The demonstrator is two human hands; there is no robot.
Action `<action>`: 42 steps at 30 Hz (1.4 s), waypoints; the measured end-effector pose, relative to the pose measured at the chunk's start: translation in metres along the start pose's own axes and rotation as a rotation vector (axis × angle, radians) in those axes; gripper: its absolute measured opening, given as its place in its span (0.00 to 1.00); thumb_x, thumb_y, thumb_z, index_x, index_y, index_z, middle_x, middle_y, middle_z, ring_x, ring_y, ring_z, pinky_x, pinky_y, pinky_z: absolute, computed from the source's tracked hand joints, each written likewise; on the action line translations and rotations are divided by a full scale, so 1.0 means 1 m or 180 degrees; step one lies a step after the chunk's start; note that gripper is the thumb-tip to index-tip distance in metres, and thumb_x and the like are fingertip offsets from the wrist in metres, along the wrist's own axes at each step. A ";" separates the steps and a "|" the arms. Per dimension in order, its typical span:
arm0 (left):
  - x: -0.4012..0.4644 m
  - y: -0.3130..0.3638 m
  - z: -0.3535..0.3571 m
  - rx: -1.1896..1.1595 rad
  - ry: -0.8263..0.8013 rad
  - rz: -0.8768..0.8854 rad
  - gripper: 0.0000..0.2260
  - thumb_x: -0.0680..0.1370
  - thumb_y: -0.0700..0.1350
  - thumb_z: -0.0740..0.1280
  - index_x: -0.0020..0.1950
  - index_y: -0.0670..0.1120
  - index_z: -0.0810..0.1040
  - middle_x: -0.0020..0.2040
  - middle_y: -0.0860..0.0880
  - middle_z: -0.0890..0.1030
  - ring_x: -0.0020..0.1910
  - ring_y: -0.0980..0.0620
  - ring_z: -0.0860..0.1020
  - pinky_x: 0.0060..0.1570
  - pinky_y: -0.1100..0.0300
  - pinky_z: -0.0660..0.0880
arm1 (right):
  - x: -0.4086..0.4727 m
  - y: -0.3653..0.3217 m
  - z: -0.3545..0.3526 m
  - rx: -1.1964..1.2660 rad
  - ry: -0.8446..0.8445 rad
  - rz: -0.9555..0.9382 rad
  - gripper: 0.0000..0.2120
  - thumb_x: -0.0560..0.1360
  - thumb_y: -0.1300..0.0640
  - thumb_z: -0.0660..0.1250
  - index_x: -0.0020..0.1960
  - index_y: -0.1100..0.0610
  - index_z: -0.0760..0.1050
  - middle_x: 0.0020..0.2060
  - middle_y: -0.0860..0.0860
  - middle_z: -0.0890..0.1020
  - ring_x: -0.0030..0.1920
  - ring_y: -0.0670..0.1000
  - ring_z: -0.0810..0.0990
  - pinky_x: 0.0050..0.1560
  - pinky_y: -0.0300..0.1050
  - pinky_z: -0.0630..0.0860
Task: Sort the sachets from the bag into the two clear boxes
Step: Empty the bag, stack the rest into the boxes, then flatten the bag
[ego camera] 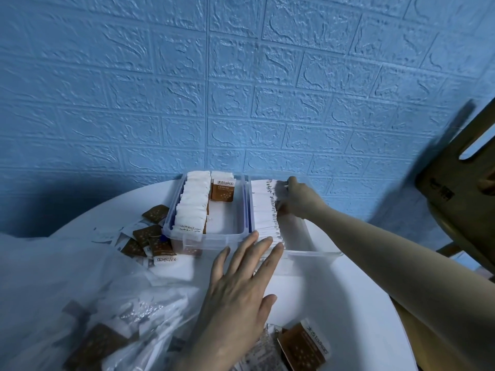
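On the white table (348,303), two clear boxes (209,236), two hands (241,290).

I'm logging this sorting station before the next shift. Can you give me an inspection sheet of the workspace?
Surface: round white table.
Job's things: left box holds white and brown sachets; right box holds a row of white sachets; plastic bag with sachets.
Clutter: loose brown sachets beside left box.
Hands: left hand flat against the row; right hand at its far end.
Cables: nothing seen.
Surroundings: blue wall, chair.
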State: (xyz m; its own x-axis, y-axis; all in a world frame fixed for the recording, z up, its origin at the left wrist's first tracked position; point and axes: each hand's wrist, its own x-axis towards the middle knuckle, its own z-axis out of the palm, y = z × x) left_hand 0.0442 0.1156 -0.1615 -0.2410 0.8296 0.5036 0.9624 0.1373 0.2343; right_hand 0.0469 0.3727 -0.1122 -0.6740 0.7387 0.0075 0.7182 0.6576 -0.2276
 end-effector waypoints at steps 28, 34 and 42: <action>-0.001 0.002 -0.012 -0.0138 -0.0004 0.0004 0.36 0.71 0.47 0.74 0.74 0.52 0.61 0.76 0.49 0.62 0.75 0.51 0.58 0.68 0.49 0.53 | -0.105 -0.004 -0.052 0.1725 0.0563 -0.0707 0.26 0.70 0.52 0.76 0.64 0.53 0.72 0.53 0.49 0.80 0.50 0.50 0.80 0.54 0.48 0.76; -0.020 0.012 -0.065 0.0420 -0.0094 -0.0013 0.26 0.65 0.51 0.79 0.62 0.48 0.79 0.57 0.48 0.81 0.59 0.47 0.79 0.57 0.41 0.72 | -0.219 0.013 -0.026 0.2246 0.0301 -0.1197 0.19 0.67 0.47 0.73 0.57 0.48 0.78 0.52 0.43 0.82 0.53 0.46 0.80 0.52 0.42 0.76; -0.123 0.019 -0.083 0.0461 -0.0367 -0.0044 0.18 0.72 0.58 0.60 0.53 0.52 0.83 0.52 0.55 0.83 0.55 0.52 0.80 0.59 0.50 0.63 | -0.286 0.029 0.036 0.1531 0.0628 -0.1644 0.15 0.72 0.42 0.71 0.55 0.47 0.79 0.54 0.40 0.79 0.60 0.47 0.74 0.59 0.41 0.69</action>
State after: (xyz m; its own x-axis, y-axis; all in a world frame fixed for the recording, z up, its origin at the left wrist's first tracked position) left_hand 0.0821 -0.0285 -0.1500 -0.2462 0.8826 0.4005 0.9691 0.2186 0.1141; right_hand 0.2539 0.1752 -0.1557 -0.8297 0.3948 0.3945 0.1313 0.8250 -0.5496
